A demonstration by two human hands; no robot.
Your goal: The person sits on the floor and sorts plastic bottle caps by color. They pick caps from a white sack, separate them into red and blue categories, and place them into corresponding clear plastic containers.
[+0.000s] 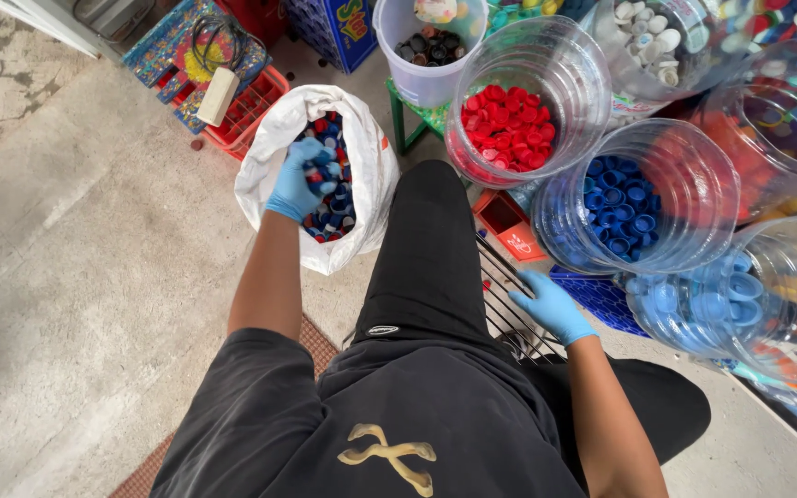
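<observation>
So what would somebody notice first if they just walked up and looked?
Probably the big clear jar of bright red caps at top centre, with a jar of dark blue caps just right of it. Next, the white sack on the floor at left, full of mixed caps, where the left hand in a blue glove grabs a handful. The right hand rests lower right, near the jars.

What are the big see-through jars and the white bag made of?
The big jars look like clear, glossy plastic: the caps show through and light glints off them. The white bag seems to be woven plastic sacking, matte and crinkly, though the weave is hard to make out.
</observation>
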